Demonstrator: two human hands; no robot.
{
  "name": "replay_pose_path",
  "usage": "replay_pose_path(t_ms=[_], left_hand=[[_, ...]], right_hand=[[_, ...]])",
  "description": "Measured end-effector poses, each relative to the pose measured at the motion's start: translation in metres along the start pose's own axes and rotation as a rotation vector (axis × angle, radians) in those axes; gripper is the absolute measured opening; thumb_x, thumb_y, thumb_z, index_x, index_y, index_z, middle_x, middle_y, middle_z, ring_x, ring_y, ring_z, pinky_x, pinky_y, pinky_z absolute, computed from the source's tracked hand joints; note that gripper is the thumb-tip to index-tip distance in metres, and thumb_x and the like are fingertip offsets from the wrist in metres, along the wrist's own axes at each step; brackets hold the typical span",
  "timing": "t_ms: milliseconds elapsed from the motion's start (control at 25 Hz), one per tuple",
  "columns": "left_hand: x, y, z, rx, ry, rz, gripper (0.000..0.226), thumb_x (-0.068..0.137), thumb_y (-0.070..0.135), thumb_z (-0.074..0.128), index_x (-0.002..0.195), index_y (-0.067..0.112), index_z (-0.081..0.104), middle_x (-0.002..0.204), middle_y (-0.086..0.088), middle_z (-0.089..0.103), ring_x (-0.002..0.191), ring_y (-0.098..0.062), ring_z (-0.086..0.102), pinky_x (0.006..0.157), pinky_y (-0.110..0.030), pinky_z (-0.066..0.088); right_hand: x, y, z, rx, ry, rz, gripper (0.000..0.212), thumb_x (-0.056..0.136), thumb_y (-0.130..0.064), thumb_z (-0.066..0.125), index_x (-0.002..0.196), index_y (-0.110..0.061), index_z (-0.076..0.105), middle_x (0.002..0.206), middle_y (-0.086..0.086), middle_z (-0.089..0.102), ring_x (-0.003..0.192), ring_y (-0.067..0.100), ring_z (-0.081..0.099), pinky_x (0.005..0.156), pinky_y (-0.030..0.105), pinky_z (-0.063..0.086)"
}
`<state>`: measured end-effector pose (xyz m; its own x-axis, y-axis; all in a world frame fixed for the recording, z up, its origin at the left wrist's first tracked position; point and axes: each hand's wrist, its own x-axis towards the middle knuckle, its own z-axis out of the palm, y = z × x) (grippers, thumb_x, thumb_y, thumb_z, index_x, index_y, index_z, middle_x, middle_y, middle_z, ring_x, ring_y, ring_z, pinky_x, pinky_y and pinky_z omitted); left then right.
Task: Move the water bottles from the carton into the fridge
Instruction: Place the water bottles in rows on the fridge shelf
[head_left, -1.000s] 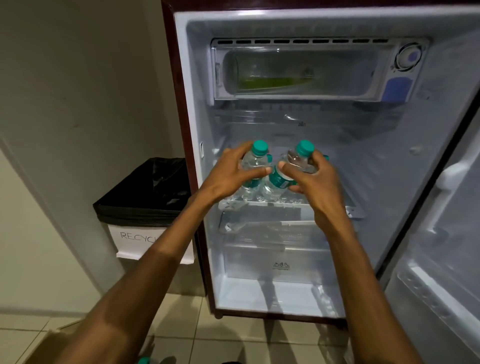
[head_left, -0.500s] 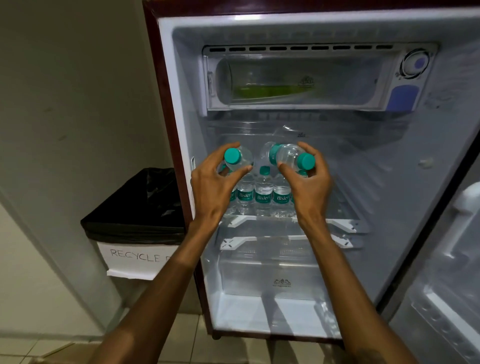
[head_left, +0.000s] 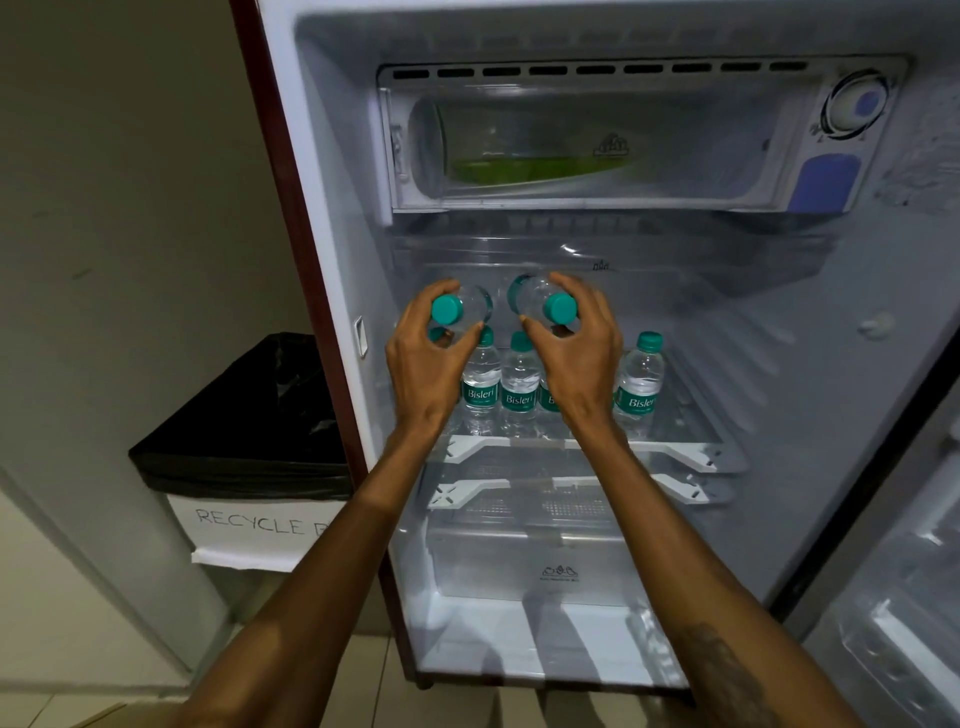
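Both my hands reach into the open fridge (head_left: 332, 218). My left hand (head_left: 426, 364) grips a clear water bottle with a teal cap (head_left: 457, 307), tipped with its cap towards me. My right hand (head_left: 576, 358) grips a second such bottle (head_left: 545, 304), tipped the same way. Both are held above a row of several upright Bisleri bottles (head_left: 519, 389) that stand on the clear middle shelf (head_left: 571, 446); one of them (head_left: 640, 387) stands right of my right hand. The carton is out of view.
A freezer box (head_left: 571, 140) with a green item inside sits at the top, a dial (head_left: 854, 104) beside it. Below the shelf is a clear drawer (head_left: 545, 561). A black-lined recycle bin (head_left: 249, 431) stands left of the fridge; the open door (head_left: 904, 597) is at right.
Both hands have gone deeper and higher into the fridge with their bottles, which tipped from near upright to caps facing me. The row on the shelf has come into view.
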<state>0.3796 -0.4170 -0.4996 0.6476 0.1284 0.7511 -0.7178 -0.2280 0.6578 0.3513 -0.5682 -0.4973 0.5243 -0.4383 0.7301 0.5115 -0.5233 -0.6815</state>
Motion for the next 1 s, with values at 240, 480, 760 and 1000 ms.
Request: replay_pose_path(t_ms=[240, 480, 760, 1000], left_hand=[[0.023, -0.006, 0.013, 0.047, -0.054, -0.112, 0.049, 0.077, 0.009, 0.083, 0.122, 0.009, 0.064, 0.117, -0.004, 0.067, 0.106, -0.014, 0.064, 0.087, -0.024, 0.058], [0.038, -0.011, 0.029, 0.267, -0.131, -0.226, 0.044, 0.08, 0.017, 0.081, 0.118, 0.003, 0.062, 0.115, -0.011, 0.067, 0.103, -0.022, 0.064, 0.092, -0.034, 0.055], [0.085, -0.041, 0.051, 0.395, -0.411, -0.372, 0.037, 0.085, 0.016, 0.074, 0.117, 0.005, 0.061, 0.118, -0.013, 0.065, 0.104, -0.03, 0.065, 0.093, -0.044, 0.055], [0.113, -0.062, 0.079, 0.554, -0.569, -0.452, 0.037, 0.089, 0.026, 0.072, 0.12, 0.016, 0.057, 0.13, -0.013, 0.06, 0.118, -0.03, 0.056, 0.095, -0.029, 0.045]], right_hand=[[0.015, 0.02, 0.016, -0.151, -0.093, 0.037, 0.051, 0.079, -0.016, 0.08, 0.127, -0.019, 0.063, 0.115, 0.002, 0.05, 0.089, 0.0, 0.052, 0.078, 0.007, 0.049], [0.035, 0.029, 0.033, -0.344, -0.246, 0.045, 0.049, 0.077, -0.018, 0.081, 0.124, -0.011, 0.065, 0.121, 0.012, 0.062, 0.098, 0.021, 0.064, 0.086, 0.025, 0.055], [0.08, 0.036, 0.056, -0.45, -0.506, 0.326, 0.039, 0.074, -0.019, 0.08, 0.109, -0.013, 0.063, 0.108, 0.008, 0.065, 0.091, 0.024, 0.066, 0.079, 0.034, 0.058], [0.107, 0.055, 0.071, -0.532, -0.597, 0.482, 0.021, 0.079, -0.034, 0.075, 0.09, -0.023, 0.061, 0.083, -0.006, 0.057, 0.08, 0.014, 0.056, 0.07, 0.023, 0.044]])
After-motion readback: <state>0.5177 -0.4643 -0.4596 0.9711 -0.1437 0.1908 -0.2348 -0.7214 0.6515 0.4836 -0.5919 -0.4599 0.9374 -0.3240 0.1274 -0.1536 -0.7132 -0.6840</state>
